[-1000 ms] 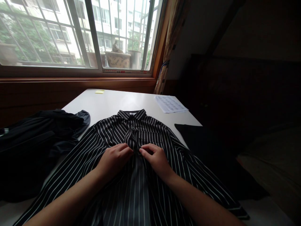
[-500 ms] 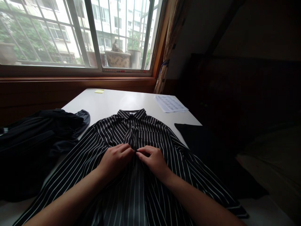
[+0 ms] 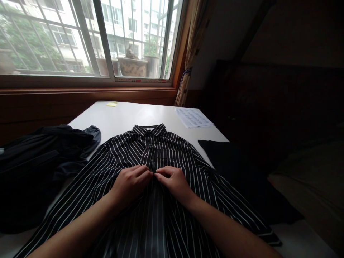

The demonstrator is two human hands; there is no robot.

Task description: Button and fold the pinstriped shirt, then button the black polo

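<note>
A black shirt with white stripes (image 3: pixel 172 156) lies face up, its collar toward the window and its sleeves spread to both sides. Over the middle of its front, my left hand (image 3: pixel 135 181) is closed with the fingertips pinching the front edge. Close against it, my right hand (image 3: pixel 173 181) pinches the same spot between thumb and index finger. The fingertips of both hands almost meet at the placket. Whether a button sits between them is too small and dark to tell. Above the hands the two front edges lie together; below, the front parts to show the inner back.
The shirt lies on a white table (image 3: pixel 118 120). Dark crumpled clothing (image 3: pixel 40 168) is piled at the left, and a dark folded cloth (image 3: pixel 236 172) lies at the right. Printed sheets (image 3: pixel 193 117) and a yellow sticky note (image 3: pixel 111 104) are near the far edge, below a barred window (image 3: pixel 139 43).
The whole view has shifted slightly, so everything sits a little further left. Both hands keep their pinch at the shirt's placket, with only slight finger movement.
</note>
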